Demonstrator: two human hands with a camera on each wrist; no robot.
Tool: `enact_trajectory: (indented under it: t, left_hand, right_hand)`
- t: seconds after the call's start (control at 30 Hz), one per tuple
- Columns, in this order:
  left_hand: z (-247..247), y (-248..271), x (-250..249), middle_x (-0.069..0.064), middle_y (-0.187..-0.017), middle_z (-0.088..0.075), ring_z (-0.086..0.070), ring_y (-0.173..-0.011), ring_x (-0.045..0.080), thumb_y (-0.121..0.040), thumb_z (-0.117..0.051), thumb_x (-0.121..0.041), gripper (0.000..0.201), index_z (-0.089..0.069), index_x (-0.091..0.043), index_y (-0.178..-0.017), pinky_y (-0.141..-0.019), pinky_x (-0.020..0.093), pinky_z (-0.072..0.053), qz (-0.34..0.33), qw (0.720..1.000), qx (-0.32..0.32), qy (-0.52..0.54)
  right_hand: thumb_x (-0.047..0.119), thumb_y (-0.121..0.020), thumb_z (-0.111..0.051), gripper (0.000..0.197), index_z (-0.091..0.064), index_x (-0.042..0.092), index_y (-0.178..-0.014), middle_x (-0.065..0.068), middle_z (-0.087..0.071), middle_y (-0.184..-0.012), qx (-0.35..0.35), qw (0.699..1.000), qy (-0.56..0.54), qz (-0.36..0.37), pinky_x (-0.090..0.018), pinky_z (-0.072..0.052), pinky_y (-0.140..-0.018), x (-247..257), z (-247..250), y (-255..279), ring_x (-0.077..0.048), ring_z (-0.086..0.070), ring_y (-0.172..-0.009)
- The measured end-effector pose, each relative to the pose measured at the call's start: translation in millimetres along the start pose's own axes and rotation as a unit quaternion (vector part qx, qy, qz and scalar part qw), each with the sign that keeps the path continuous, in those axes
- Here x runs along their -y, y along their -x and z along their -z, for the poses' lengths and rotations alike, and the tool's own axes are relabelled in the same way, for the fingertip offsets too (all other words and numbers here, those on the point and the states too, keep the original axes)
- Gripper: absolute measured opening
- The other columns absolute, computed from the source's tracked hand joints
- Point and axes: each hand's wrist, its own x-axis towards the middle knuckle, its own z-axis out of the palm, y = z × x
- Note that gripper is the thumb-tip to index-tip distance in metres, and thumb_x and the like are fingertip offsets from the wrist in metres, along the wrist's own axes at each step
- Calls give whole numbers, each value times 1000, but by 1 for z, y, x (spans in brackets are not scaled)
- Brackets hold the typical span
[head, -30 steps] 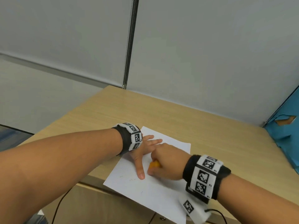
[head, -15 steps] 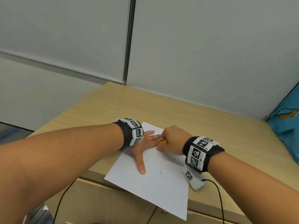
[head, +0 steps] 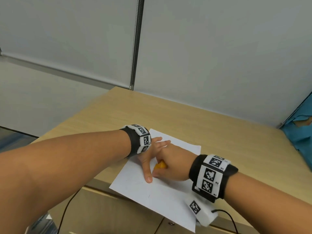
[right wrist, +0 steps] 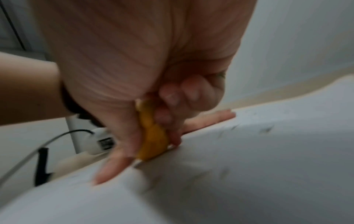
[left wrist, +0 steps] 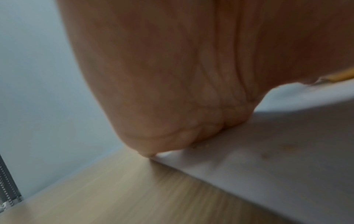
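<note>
Paper, a thin white rectangular sheet [head: 152,198], lies at the lower centre of the head view on the pale wood-grain worktop [head: 228,141], with one corner overhanging the near edge. The left hand [head: 149,155] presses it flat, fingers [head: 148,173] straight and spread. The right hand [head: 174,164] has its fingers curled tight round a small smooth orange tool [right wrist: 153,141], whose pale tip meets the sheet. The tool slants down just right of the left thumb, nearly touching it, so any stroke probably has to run alongside that thumb.
</note>
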Motion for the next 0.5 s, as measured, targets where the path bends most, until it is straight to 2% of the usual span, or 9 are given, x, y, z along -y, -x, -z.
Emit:
enact_trajectory:
  t: [0.07, 0.17, 0.2, 0.27, 0.3, 0.33, 0.4, 0.43, 0.5]
  left_hand:
    - [0, 4, -2, -7, -160, 28, 27, -146, 22, -33, -65, -93, 157, 15, -35, -154, -115, 50, 14, -28, 1000, -7, -9]
    - [1, 5, -4, -11, -161, 19, 26, -139, 4, -2, -28, -106, 175, 12, -32, -155, -103, 31, 25, -59, 998, -12, -25]
    - [1, 4, -3, -10, -161, 17, 25, -140, 5, -6, -32, -107, 174, 12, -31, -156, -106, 33, 26, -42, 999, -2, -20]
    - [4, 6, -3, -3, -162, 24, 24, -146, 19, -32, -64, -95, 158, 14, -32, -155, -118, 49, 12, 9, 1000, 10, 13]
    - [4, 6, -3, -2, -161, 26, 25, -146, 21, -33, -67, -91, 157, 12, -33, -156, -118, 51, 9, 9, 1000, 13, 13]
    - [3, 3, -1, -4, -161, 26, 28, -144, 17, -24, -58, -95, 160, 8, -33, -156, -116, 48, 13, -11, 1000, 10, 1]
    - [4, 4, -3, -7, -161, 26, 31, -141, 13, -7, -32, -102, 169, 8, -32, -156, -109, 40, 20, -49, 998, 10, -29]
    - [4, 3, -2, -6, -161, 25, 31, -142, 14, -5, -28, -103, 171, 9, -31, -156, -106, 37, 21, -54, 998, 8, -40]
    - [6, 6, -2, -5, -161, 25, 30, -140, 10, -16, -42, -100, 165, 6, -30, -157, -108, 37, 19, -30, 999, 22, -30]
  right_hand:
    - [39, -86, -68, 21, -60, 28, -72, 3, -61, -73, -29, 998, 28, -54, -34, -53, -65, -17, 11, -12, -16, -61, -69]
    - [38, -85, -63, 25, -62, 15, -76, 0, -60, -72, -69, 991, 64, -95, -29, -48, -58, -31, 12, -27, -25, -64, -74]
    - [38, -86, -62, 21, -62, 16, -86, 3, -61, -77, -62, 994, 54, -68, -28, -48, -61, -23, 6, -24, -22, -62, -76]
    - [37, -87, -64, 25, -60, 23, -108, 12, -58, -83, -30, 999, 11, 0, -27, -47, -69, -7, -3, -15, -13, -57, -76]
    - [36, -88, -67, 22, -61, 26, -106, 13, -56, -80, -21, 1000, -6, 9, -28, -46, -69, -8, -3, -14, -11, -56, -73]
    - [37, -89, -68, 13, -61, 27, -94, 12, -55, -75, -22, 1000, 1, -5, -29, -45, -67, -12, 2, -15, -13, -57, -72]
    - [38, -90, -67, 24, -59, 22, -74, 4, -56, -68, -53, 996, 46, -57, -29, -45, -61, -24, 14, -21, -22, -62, -72]
    - [38, -89, -67, 26, -58, 22, -71, 2, -56, -67, -65, 994, 52, -68, -28, -44, -59, -28, 13, -24, -24, -62, -72]
    - [36, -87, -69, 18, -60, 23, -78, 1, -60, -73, -61, 997, 42, -28, -30, -49, -62, -15, 4, -23, -22, -61, -74]
